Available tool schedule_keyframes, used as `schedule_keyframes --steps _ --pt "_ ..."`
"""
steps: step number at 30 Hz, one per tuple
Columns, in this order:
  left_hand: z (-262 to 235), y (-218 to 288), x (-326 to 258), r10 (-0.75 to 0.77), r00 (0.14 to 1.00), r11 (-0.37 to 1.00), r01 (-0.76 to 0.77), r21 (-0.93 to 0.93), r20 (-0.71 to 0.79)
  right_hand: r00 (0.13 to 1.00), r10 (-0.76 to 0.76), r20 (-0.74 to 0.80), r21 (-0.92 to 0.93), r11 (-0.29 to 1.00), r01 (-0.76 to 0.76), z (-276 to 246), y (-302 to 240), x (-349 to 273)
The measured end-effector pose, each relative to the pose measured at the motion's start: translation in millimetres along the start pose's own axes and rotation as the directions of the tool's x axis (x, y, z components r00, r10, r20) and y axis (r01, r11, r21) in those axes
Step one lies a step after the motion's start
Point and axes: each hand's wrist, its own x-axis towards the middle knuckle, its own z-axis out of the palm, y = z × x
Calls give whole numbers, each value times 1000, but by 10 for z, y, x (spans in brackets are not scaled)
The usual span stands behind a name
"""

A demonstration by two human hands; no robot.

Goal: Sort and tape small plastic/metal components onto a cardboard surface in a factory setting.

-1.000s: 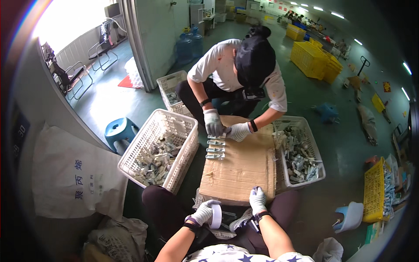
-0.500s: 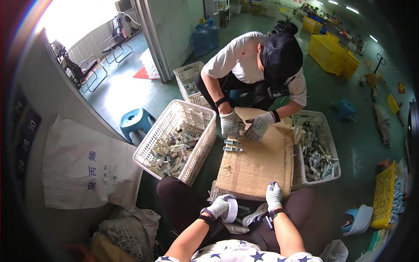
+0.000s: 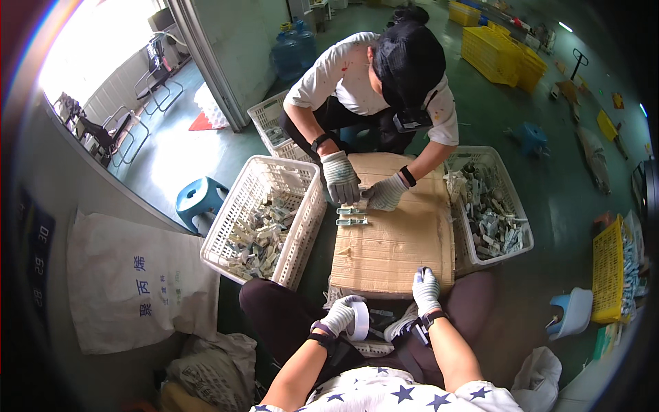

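Window (image 3: 93, 51) glares left of door frame (image 3: 208, 63), metal-legged chairs (image 3: 156, 58) also left; pale wall (image 3: 89, 184), blue stool (image 3: 199, 194) nearer; green floor (image 3: 559, 185) both sides.

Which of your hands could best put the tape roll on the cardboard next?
Probably the left hand: it holds the white tape roll, close to the cardboard. The right hand is at the cardboard's near edge, without the roll.

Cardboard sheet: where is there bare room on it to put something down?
The widest free patch of cardboard lies between the pale clips and your right hand, reaching right toward the white crate. Crowded: the far left part, with clips and the co-worker's hands.
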Motion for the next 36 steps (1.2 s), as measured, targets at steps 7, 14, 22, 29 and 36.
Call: schedule_keyframes --steps 7,14,22,29,36 --pt "-48 -97 96 -24 1000 999 23 -41 -18 1000 10 -26 -44 999 -11 75 77 36" --pt "-98 -165 208 -54 999 992 53 -114 -7 994 -53 -100 -48 998 48 170 179 89" --pt "-250 -391 226 89 994 991 -82 110 -60 999 -17 -45 -92 996 13 156 101 20" --pt "-102 -189 163 -23 999 999 24 25 -39 999 33 -39 -35 999 -35 115 162 -14" --pt "-202 -251 165 13 999 998 -9 67 -53 998 50 23 -103 993 -48 95 -3 -11"
